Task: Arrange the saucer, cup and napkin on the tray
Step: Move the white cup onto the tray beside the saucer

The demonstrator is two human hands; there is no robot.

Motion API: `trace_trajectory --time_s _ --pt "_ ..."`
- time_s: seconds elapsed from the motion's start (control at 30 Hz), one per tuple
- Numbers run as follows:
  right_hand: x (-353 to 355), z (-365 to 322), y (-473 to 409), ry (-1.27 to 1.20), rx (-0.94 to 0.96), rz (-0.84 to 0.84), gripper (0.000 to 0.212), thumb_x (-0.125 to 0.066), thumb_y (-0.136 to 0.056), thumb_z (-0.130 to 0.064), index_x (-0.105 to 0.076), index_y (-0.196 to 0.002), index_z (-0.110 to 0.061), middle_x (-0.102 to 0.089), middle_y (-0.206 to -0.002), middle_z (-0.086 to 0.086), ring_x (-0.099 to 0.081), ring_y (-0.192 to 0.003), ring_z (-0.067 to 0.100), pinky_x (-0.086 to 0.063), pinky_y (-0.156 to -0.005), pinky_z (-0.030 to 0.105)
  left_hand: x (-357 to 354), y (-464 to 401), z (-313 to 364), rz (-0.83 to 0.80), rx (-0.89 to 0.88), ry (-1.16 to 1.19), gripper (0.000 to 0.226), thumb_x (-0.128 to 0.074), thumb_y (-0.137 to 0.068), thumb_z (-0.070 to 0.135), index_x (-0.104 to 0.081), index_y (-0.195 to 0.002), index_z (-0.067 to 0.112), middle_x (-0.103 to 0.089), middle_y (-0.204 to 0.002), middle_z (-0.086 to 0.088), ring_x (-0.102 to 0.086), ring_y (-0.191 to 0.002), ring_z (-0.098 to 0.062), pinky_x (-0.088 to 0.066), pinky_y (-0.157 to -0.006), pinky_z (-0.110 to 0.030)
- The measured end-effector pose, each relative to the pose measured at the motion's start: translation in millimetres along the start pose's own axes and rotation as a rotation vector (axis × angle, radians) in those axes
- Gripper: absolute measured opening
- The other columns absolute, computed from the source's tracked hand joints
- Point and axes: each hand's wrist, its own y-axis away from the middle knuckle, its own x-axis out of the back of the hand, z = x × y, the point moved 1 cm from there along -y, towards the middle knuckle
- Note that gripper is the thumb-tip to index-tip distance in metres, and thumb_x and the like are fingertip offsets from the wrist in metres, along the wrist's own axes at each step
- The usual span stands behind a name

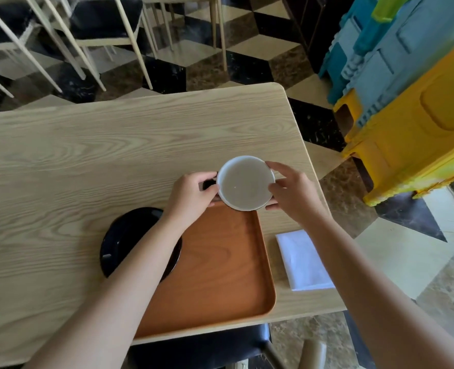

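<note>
A cup with a white inside and a dark handle hangs over the far edge of the brown wooden tray. My left hand grips it at the handle side. My right hand holds its right rim. The black saucer lies at the tray's left edge, partly under my left forearm; whether it rests on the tray or the table I cannot tell. A folded white napkin lies on the table just right of the tray.
The light wooden table ends close to the right of the napkin. A dark chair seat sits below the near edge. Chairs stand beyond the far edge, and stacked yellow and blue plastic stools stand at the right.
</note>
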Motion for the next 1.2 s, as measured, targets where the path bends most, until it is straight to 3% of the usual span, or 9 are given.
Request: trace_trajectory --time_s 0.1,0.2,0.63,0.77,0.87,0.93,1.03,1.13,1.2 --pt "-16.1 -0.7 15.0 -0.002 0.010 -0.052 0.054 -0.046 -0.083 0.000 -0.055 -0.125 -0.032 -0.065 -0.098 0.006 -0.071 -0.066 0.021 -0.062 -0.060 0.031 16.1 18.0 -13.1 0.015 0.044 0.002 0.032 -0.061 -0.086 0.008 -0.063 -0.117 0.013 -0.068 -0.091 -0.001 -0.071 -0.069 -0.008 -0.059 -0.067 -0.024" --pt "-30.9 3.8 22.9 0.029 -0.005 -0.100 0.054 -0.044 -0.081 -0.001 -0.055 -0.123 -0.034 -0.068 -0.096 0.004 -0.072 -0.064 0.026 -0.062 -0.067 0.041 24.2 35.9 -25.9 0.008 0.076 0.014 0.030 -0.062 -0.085 0.007 -0.066 -0.112 0.019 -0.070 -0.083 0.006 -0.071 -0.069 -0.005 -0.058 -0.066 -0.020" --pt "-44.8 12.8 21.7 0.089 -0.030 -0.163 0.055 -0.042 -0.079 -0.002 -0.054 -0.125 -0.032 -0.067 -0.109 0.011 -0.072 -0.071 0.025 -0.062 -0.062 0.038 25.0 40.8 -46.9 0.007 0.107 -0.043 0.030 -0.059 -0.085 0.012 -0.067 -0.113 0.019 -0.073 -0.096 0.004 -0.071 -0.072 -0.005 -0.059 -0.070 -0.024" --pt "-42.1 13.5 23.5 0.107 0.007 -0.167 0.053 -0.044 -0.081 -0.004 -0.053 -0.125 -0.033 -0.067 -0.107 0.009 -0.072 -0.072 0.027 -0.062 -0.069 0.040 25.9 41.3 -45.0 -0.007 0.085 -0.084 0.026 -0.059 -0.085 0.013 -0.069 -0.108 0.021 -0.072 -0.090 0.011 -0.070 -0.070 -0.003 -0.058 -0.078 -0.033" --pt "-40.7 13.1 26.1 0.127 0.034 -0.175 0.050 -0.047 -0.084 -0.007 -0.051 -0.126 -0.033 -0.067 -0.104 0.005 -0.071 -0.076 0.028 -0.059 -0.078 0.041 25.0 43.8 -42.5 -0.005 0.039 -0.161 0.024 -0.057 -0.086 0.012 -0.068 -0.106 0.020 -0.072 -0.091 0.009 -0.070 -0.070 -0.003 -0.055 -0.079 -0.029" --pt "-41.2 12.7 28.8 0.208 0.074 -0.171 0.047 -0.048 -0.087 -0.011 -0.049 -0.129 -0.030 -0.066 -0.100 0.005 -0.066 -0.081 0.026 -0.054 -0.083 0.038 24.1 45.1 -42.9 -0.010 0.012 -0.242 0.026 -0.056 -0.087 0.016 -0.064 -0.112 0.018 -0.071 -0.101 0.000 -0.070 -0.080 -0.009 -0.052 -0.081 -0.026" --pt "-41.9 12.0 35.9 0.359 0.133 -0.150 0.047 -0.054 -0.088 -0.019 -0.044 -0.134 -0.025 -0.067 -0.108 0.008 -0.060 -0.096 0.025 -0.045 -0.083 0.030 21.1 49.9 -42.7 -0.021 0.019 -0.404 0.042 -0.052 -0.089 0.030 -0.050 -0.129 0.018 -0.059 -0.126 -0.004 -0.061 -0.105 -0.021 -0.048 -0.091 -0.039" --pt "-37.3 12.7 50.3 0.435 0.228 -0.072 0.043 -0.055 -0.088 -0.025 -0.047 -0.130 -0.023 -0.063 -0.114 0.007 -0.057 -0.107 0.026 -0.045 -0.083 0.033 17.4 69.6 -32.4 0.106 -0.019 -0.670 0.045 -0.047 -0.091 0.035 -0.045 -0.131 0.016 -0.053 -0.129 -0.004 -0.061 -0.100 -0.026 -0.050 -0.076 -0.039" --pt "-29.0 18.0 64.2 0.489 0.266 -0.021 0.039 -0.054 -0.089 -0.027 -0.051 -0.128 -0.023 -0.061 -0.119 0.004 -0.055 -0.109 0.026 -0.045 -0.081 0.034 9.0 88.0 -24.1 0.239 -0.217 -0.712 0.039 -0.045 -0.089 0.032 -0.055 -0.120 0.010 -0.062 -0.111 -0.008 -0.065 -0.087 -0.028 -0.051 -0.065 -0.037"
